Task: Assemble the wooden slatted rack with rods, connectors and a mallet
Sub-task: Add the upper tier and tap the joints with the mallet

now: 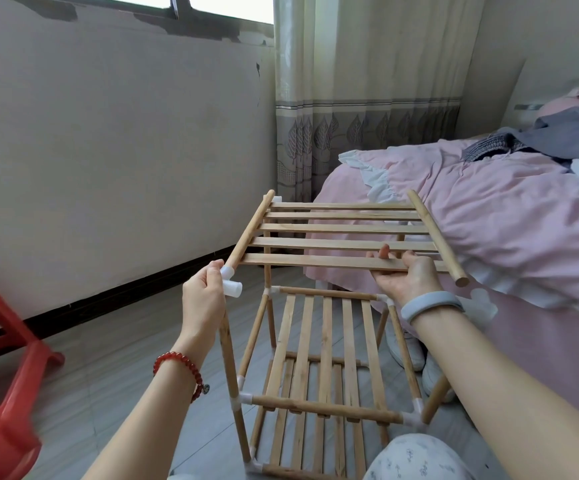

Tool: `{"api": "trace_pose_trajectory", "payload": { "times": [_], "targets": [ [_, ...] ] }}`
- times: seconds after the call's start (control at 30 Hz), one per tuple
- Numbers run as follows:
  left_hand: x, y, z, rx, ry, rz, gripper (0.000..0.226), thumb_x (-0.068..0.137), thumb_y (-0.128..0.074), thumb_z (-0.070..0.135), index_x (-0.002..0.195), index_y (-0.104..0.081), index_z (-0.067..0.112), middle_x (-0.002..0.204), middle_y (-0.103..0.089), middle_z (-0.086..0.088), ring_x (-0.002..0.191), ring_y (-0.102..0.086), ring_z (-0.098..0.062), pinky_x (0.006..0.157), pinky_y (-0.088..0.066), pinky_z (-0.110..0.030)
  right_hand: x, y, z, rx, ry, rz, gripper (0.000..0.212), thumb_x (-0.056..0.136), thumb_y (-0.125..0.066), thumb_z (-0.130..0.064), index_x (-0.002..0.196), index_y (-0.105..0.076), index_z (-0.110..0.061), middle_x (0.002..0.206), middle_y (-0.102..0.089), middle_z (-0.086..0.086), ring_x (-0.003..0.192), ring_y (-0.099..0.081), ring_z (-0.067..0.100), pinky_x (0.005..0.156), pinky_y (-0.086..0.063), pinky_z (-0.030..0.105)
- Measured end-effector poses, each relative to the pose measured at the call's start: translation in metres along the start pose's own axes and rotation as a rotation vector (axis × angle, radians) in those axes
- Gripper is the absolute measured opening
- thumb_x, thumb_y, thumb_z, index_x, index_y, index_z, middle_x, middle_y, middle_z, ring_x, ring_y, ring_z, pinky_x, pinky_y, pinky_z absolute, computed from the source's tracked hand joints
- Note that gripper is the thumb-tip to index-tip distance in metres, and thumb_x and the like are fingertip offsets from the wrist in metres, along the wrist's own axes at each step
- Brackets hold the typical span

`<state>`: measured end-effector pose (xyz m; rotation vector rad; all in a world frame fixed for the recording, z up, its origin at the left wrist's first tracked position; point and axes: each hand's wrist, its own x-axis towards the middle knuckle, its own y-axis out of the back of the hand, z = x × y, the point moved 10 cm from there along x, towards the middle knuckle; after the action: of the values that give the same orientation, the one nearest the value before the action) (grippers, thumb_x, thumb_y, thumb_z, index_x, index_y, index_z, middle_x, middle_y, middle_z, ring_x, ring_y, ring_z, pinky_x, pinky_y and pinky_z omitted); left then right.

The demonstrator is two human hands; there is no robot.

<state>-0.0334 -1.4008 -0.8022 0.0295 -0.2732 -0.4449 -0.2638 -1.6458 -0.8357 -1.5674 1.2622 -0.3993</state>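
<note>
- The rack (319, 358) stands on the grey floor (108, 358) right in front of the person, with two slatted shelves already fixed between upright rods by white connectors.
- A loose slatted shelf (343, 237) is held above the rack, roughly level, with five slats running between its two side rods.
- The left hand (203, 292) is closed around a white connector (230, 284) at the near end of the shelf's left side rod, where it meets the top of the near left upright rod (230, 379).
- The right hand (407, 275) lies palm up under the nearest slat, fingers curled over its edge and the thumb on top, gripping it.
- The near end of the right side rod (437, 233) sticks out bare, beside the right hand.
- A pink bed (488, 209) is just to the right of the rack, and a red stool (0, 375) stands to the left.
- No mallet can be made out.
</note>
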Motion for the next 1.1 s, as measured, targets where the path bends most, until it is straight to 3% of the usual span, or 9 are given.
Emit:
{"api": "trace_pose_trajectory", "payload": {
  "times": [0.2,0.33,0.47,0.53,0.67,0.83,0.9,1.0,1.1],
  "targets": [
    [0.002,0.001,-0.002,0.041,0.004,-0.025,0.036,0.103,-0.032,0.025,0.12,-0.059,0.007,0.09,-0.058,-0.01,0.074,-0.046,-0.015,0.061,-0.038,-0.023,-0.004,-0.004,-0.004,-0.026,0.022,-0.009,0.021,0.098,-0.032,-0.014,0.106,-0.051,-0.018,0.092,-0.055,0.008,0.062,-0.055,0.016,0.065,-0.051,0.042],
    [0.005,-0.004,-0.007,0.061,0.051,-0.084,0.043,0.104,-0.027,0.031,0.124,-0.057,0.007,0.108,-0.061,-0.021,0.081,-0.049,-0.015,0.063,-0.037,-0.023,-0.006,-0.015,-0.009,-0.063,0.03,-0.03,0.02,0.099,-0.032,-0.015,0.106,-0.05,-0.017,0.093,-0.054,0.009,0.062,-0.053,0.017,0.082,-0.051,0.039],
    [0.006,-0.008,-0.012,0.007,0.166,-0.148,0.039,0.104,-0.028,0.032,0.099,-0.064,0.017,0.108,-0.062,-0.016,0.079,-0.047,-0.014,0.067,-0.037,-0.024,-0.01,-0.013,-0.003,-0.059,0.021,-0.016,0.019,0.099,-0.032,-0.016,0.097,-0.051,-0.015,0.09,-0.053,0.01,0.063,-0.052,0.017,0.068,-0.052,0.036],
    [0.007,-0.01,-0.015,-0.031,0.246,-0.166,0.037,0.103,-0.032,0.033,0.092,-0.062,0.017,0.103,-0.065,-0.011,0.077,-0.047,-0.015,0.067,-0.036,-0.026,-0.01,-0.01,-0.001,-0.052,0.009,-0.004,0.022,0.099,-0.03,-0.012,0.091,-0.051,-0.014,0.087,-0.052,0.01,0.062,-0.051,0.017,0.068,-0.051,0.037],
    [0.01,-0.01,-0.019,-0.057,0.356,-0.133,0.03,0.102,-0.037,0.029,0.108,-0.056,0.007,0.083,-0.065,-0.004,0.066,-0.05,-0.014,0.06,-0.038,-0.026,-0.008,-0.008,-0.002,-0.059,-0.012,-0.009,0.022,0.099,-0.029,-0.01,0.093,-0.05,-0.014,0.087,-0.052,0.011,0.06,-0.05,0.017,0.075,-0.05,0.038],
    [0.022,-0.016,-0.02,-0.003,0.457,-0.248,0.026,0.1,-0.044,0.029,0.103,-0.06,0.009,0.088,-0.069,-0.008,0.066,-0.054,-0.017,0.059,-0.041,-0.029,-0.009,-0.005,0.005,-0.047,-0.025,-0.018,0.022,0.098,-0.03,-0.009,0.106,-0.05,-0.016,0.094,-0.054,0.016,0.064,-0.055,0.019,0.068,-0.051,0.044],
    [0.029,-0.021,-0.015,0.106,0.439,-0.299,0.026,0.098,-0.048,0.032,0.096,-0.063,0.011,0.086,-0.07,-0.007,0.067,-0.056,-0.016,0.064,-0.044,-0.029,-0.01,-0.001,0.008,-0.04,-0.032,-0.014,0.026,0.099,-0.033,-0.01,0.113,-0.053,-0.017,0.102,-0.056,0.016,0.069,-0.059,0.022,0.067,-0.051,0.047],
    [0.039,-0.024,-0.012,0.284,0.371,-0.314,0.041,0.093,-0.052,0.048,0.079,-0.062,0.01,0.067,-0.063,-0.002,0.057,-0.05,-0.015,0.058,-0.041,-0.027,-0.01,0.005,0.011,-0.025,-0.03,-0.007,0.033,0.099,-0.036,-0.012,0.128,-0.052,-0.017,0.11,-0.057,0.016,0.074,-0.062,0.025,0.061,-0.049,0.048],
    [0.043,-0.027,-0.011,0.315,0.297,-0.308,0.044,0.094,-0.05,0.046,0.071,-0.058,0.01,0.063,-0.052,-0.002,0.054,-0.043,-0.015,0.055,-0.037,-0.026,-0.014,0.008,0.01,-0.031,-0.026,-0.013,0.034,0.1,-0.037,-0.014,0.131,-0.05,-0.016,0.103,-0.059,0.018,0.077,-0.063,0.026,0.06,-0.049,0.047]
  ]
}}
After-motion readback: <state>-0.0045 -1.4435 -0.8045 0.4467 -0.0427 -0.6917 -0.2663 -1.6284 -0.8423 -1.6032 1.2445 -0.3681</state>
